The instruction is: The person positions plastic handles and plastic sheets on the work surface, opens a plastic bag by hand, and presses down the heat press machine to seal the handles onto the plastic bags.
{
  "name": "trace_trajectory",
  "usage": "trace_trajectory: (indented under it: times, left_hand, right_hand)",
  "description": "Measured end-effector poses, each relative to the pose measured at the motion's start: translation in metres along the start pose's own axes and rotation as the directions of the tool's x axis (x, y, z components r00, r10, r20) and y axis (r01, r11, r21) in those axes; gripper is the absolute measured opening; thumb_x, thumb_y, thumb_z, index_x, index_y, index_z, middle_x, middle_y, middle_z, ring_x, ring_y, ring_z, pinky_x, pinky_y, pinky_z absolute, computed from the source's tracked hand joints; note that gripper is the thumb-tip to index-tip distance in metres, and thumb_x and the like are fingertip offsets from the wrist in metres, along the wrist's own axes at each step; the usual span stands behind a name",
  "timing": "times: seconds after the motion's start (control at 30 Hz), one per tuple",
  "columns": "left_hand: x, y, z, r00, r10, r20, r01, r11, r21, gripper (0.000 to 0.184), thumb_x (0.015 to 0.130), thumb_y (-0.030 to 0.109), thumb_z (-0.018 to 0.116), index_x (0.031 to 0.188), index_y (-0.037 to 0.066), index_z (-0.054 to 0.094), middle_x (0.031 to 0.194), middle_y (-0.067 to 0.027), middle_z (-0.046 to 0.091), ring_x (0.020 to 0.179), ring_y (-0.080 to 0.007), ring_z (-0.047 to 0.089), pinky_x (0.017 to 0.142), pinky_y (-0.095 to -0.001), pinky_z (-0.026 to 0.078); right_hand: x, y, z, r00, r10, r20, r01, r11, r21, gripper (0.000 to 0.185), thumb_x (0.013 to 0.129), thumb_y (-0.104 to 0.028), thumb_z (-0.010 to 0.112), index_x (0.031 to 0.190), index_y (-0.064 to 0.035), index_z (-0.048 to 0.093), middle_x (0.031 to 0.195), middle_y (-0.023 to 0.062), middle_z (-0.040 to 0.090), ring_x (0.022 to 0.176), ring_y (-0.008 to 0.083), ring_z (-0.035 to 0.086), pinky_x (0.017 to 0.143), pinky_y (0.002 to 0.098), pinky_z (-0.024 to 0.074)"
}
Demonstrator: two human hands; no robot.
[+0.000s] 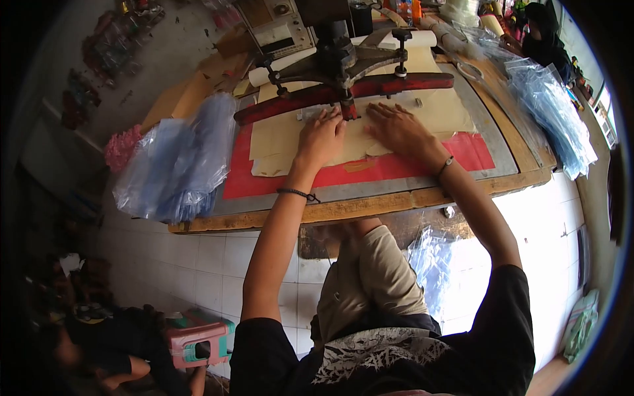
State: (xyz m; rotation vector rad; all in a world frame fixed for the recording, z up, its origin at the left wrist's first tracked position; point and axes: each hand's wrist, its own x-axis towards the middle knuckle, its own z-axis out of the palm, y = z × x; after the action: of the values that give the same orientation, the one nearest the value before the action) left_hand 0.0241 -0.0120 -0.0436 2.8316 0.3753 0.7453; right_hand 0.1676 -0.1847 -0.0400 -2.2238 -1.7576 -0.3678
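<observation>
My left hand [321, 140] rests on the tan sheet [281, 142], its fingers at the lower edge of the curved red bar [290, 98] of the press. To the right of the press's centre, my right hand [398, 132] lies flat on the same sheet, fingers spread. Both hands press down from above and hold nothing that I can see. Beneath the tan sheet a red sheet [239, 173] shows along the front and right. The black metal press arm [347, 63] stands over the sheets between my hands.
Clear plastic bags with blue contents [191, 155] hang over the table's left edge, with more plastic bags [551, 109] at the right. A box-shaped machine [281, 26] stands behind. The wooden table edge [370, 203] runs in front. A person [545, 43] is at the upper right, another [125, 340] lower left.
</observation>
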Motion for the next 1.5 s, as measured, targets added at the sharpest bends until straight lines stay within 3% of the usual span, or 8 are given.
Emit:
trace_trajectory:
  times: [0.23, 0.4, 0.53, 0.7, 0.9, 1.2, 1.4, 1.5]
  left_hand:
    - [-0.002, 0.003, -0.002, 1.000, 0.000, -0.026, -0.001, 1.000, -0.015, 0.031, 0.093, 0.026, 0.048, 0.115, 0.009, 0.063, 0.126, -0.0134, 0.058, 0.124, -0.0333, 0.048, 0.103, -0.0422, 0.040]
    - [-0.004, -0.002, -0.001, 1.000, 0.004, -0.016, -0.004, 1.000, 0.000, 0.036, 0.093, 0.029, 0.048, 0.119, 0.008, 0.062, 0.135, -0.0199, 0.049, 0.129, -0.0349, 0.043, 0.107, -0.0411, 0.036]
    - [-0.008, -0.004, -0.001, 1.000, -0.026, -0.004, 0.026, 0.999, 0.048, 0.041, 0.094, 0.031, 0.047, 0.125, 0.007, 0.057, 0.142, -0.0266, 0.038, 0.133, -0.0381, 0.036, 0.112, -0.0405, 0.030]
    - [-0.010, -0.005, 0.001, 0.996, -0.074, 0.053, 0.074, 0.997, 0.010, 0.048, 0.094, 0.036, 0.046, 0.133, 0.009, 0.051, 0.145, -0.0260, 0.034, 0.137, -0.0370, 0.031, 0.114, -0.0408, 0.024]
    - [-0.006, -0.006, 0.001, 0.988, -0.109, 0.112, 0.103, 0.993, 0.055, 0.055, 0.095, 0.044, 0.042, 0.138, 0.011, 0.047, 0.149, -0.0241, 0.029, 0.140, -0.0346, 0.026, 0.116, -0.0402, 0.019]
    - [-0.008, -0.014, 0.008, 0.994, -0.083, 0.068, 0.082, 0.997, 0.018, 0.057, 0.093, 0.049, 0.043, 0.139, 0.016, 0.047, 0.148, -0.0235, 0.031, 0.137, -0.0389, 0.029, 0.115, -0.0430, 0.020]
    - [-0.010, -0.015, 0.007, 0.992, -0.064, 0.108, 0.059, 0.997, 0.046, 0.058, 0.094, 0.051, 0.040, 0.141, 0.018, 0.043, 0.150, -0.0239, 0.026, 0.138, -0.0400, 0.027, 0.115, -0.0426, 0.021]
    - [-0.008, -0.015, 0.008, 0.996, -0.050, 0.073, 0.048, 0.998, 0.030, 0.057, 0.094, 0.051, 0.041, 0.140, 0.017, 0.045, 0.149, -0.0242, 0.029, 0.137, -0.0404, 0.029, 0.114, -0.0440, 0.022]
  right_hand:
    - [-0.003, 0.002, -0.002, 0.967, 0.255, 0.006, -0.254, 0.966, -0.047, 0.066, 0.098, -0.050, 0.034, 0.133, 0.0050, 0.045, 0.142, 0.0203, 0.042, 0.134, 0.0313, 0.039, 0.112, 0.0444, 0.0277]
    - [-0.003, 0.013, 0.003, 0.940, 0.340, -0.006, -0.340, 0.940, -0.036, 0.068, 0.097, -0.050, 0.036, 0.129, 0.0098, 0.046, 0.140, 0.0262, 0.042, 0.132, 0.0355, 0.039, 0.111, 0.0405, 0.0299]
    - [-0.007, 0.014, 0.002, 0.935, 0.352, -0.051, -0.354, 0.934, -0.052, 0.066, 0.097, -0.048, 0.038, 0.128, 0.0094, 0.048, 0.138, 0.0266, 0.044, 0.131, 0.0356, 0.041, 0.111, 0.0408, 0.0310]
    - [-0.008, 0.036, 0.024, 0.969, 0.238, -0.073, -0.246, 0.958, -0.148, 0.063, 0.097, -0.046, 0.040, 0.125, 0.0093, 0.049, 0.137, 0.0266, 0.045, 0.132, 0.0361, 0.040, 0.111, 0.0408, 0.0308]
    - [-0.010, 0.020, 0.006, 0.942, 0.326, -0.085, -0.332, 0.941, -0.066, 0.059, 0.096, -0.044, 0.042, 0.124, 0.0073, 0.051, 0.137, 0.0267, 0.044, 0.130, 0.0372, 0.042, 0.110, 0.0417, 0.0317]
    - [-0.016, 0.028, 0.002, 0.992, 0.102, -0.070, -0.115, 0.970, -0.214, 0.044, 0.097, -0.037, 0.043, 0.107, 0.0021, 0.062, 0.125, 0.0221, 0.055, 0.123, 0.0356, 0.048, 0.107, 0.0413, 0.0360]
    - [-0.016, 0.018, -0.004, 0.937, 0.267, -0.223, -0.271, 0.962, 0.012, 0.041, 0.095, -0.036, 0.049, 0.099, 0.0019, 0.063, 0.114, 0.0212, 0.061, 0.112, 0.0348, 0.055, 0.101, 0.0417, 0.0406]
    - [-0.015, 0.022, -0.003, 0.949, 0.274, -0.157, -0.276, 0.961, 0.004, 0.040, 0.094, -0.036, 0.049, 0.099, 0.0009, 0.064, 0.112, 0.0211, 0.062, 0.111, 0.0343, 0.055, 0.101, 0.0420, 0.0395]
